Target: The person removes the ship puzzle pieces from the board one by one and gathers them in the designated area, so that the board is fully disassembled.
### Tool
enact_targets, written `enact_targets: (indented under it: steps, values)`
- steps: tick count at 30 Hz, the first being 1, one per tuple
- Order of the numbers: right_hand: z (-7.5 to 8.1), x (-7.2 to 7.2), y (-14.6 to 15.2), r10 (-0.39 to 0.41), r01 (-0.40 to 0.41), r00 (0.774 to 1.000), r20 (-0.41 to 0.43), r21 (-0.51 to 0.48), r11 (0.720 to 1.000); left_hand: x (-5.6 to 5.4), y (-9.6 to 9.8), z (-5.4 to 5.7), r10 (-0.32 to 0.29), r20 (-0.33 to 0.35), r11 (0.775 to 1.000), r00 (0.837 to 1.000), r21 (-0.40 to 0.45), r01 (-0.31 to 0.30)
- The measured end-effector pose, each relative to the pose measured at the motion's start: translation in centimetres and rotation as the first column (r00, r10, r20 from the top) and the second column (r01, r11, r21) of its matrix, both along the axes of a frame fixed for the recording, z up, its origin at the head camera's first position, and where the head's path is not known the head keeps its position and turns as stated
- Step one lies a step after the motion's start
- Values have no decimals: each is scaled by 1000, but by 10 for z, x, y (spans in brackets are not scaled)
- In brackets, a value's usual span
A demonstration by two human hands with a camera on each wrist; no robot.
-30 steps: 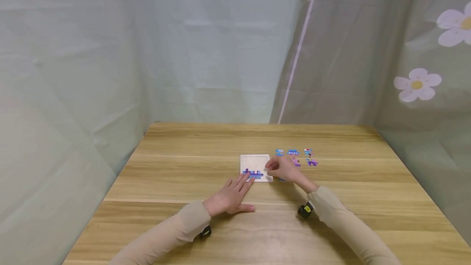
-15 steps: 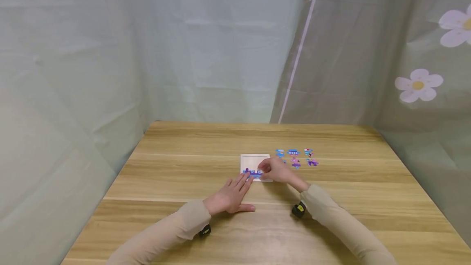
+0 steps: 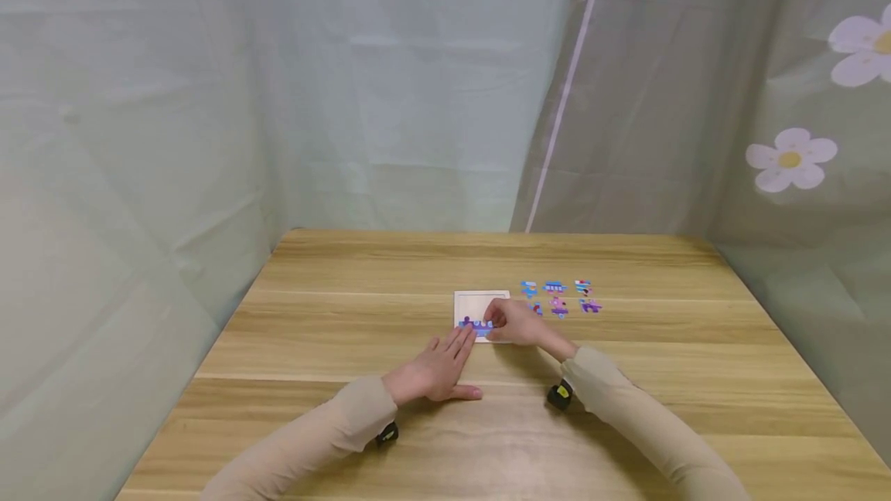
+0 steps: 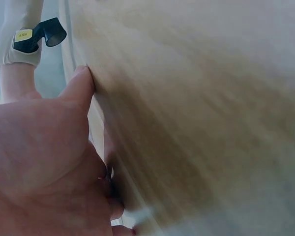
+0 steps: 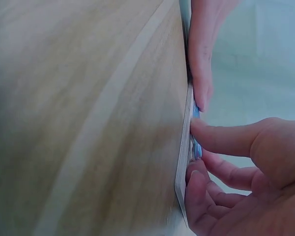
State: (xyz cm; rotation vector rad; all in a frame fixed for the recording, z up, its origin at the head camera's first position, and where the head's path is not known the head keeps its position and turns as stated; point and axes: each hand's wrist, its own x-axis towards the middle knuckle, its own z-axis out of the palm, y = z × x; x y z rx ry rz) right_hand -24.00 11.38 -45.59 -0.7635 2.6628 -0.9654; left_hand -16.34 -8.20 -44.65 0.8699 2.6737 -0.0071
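Observation:
A small white puzzle board (image 3: 480,304) lies flat on the wooden table. Along its near edge sits a row of blue and purple jigsaw pieces (image 3: 476,324). My left hand (image 3: 437,375) lies with straight fingers on the board's near left, fingertips over those pieces and thumb out to the side. At the board's near right corner, my right hand (image 3: 517,322) has thumb and fingers bent around a blue-edged jigsaw piece (image 5: 197,150), low over the board (image 5: 183,162) in the right wrist view. Most of that piece is hidden behind the fingers.
Several loose jigsaw pieces (image 3: 559,306) in blue, pink and purple lie in two rows right of the board. The wooden table (image 3: 334,277) runs back to hanging pale curtains (image 3: 418,99). Black wrist cameras (image 3: 560,394) sit under both sleeves.
My right hand has moved left and slightly nearer, from the board's right edge onto the near-right part of the row, uncovering loose pieces behind it. My left hand stays in place.

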Motion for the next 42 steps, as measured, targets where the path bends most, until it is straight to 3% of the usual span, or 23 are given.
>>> enact_targets:
  steps: [11,20,27,35,42]
  values:
    - [-2,0,1,-46,46,999,-5,-65,997,-1,3,-4,-3,1,1000,1000,28,3]
    - [-3,-2,10,-70,81,995,74,-157,984,3,-1,-2,13,19,1000,1000,14,-13]
    - [0,-2,26,-129,143,988,89,-176,974,2,-4,-5,12,32,999,999,42,-13]
    - [4,-3,41,-184,205,975,123,-178,963,3,-6,-7,-4,-10,998,1000,60,5]
    - [4,-1,47,-177,202,974,143,-186,962,4,-6,-7,-1,-14,999,1000,48,2]
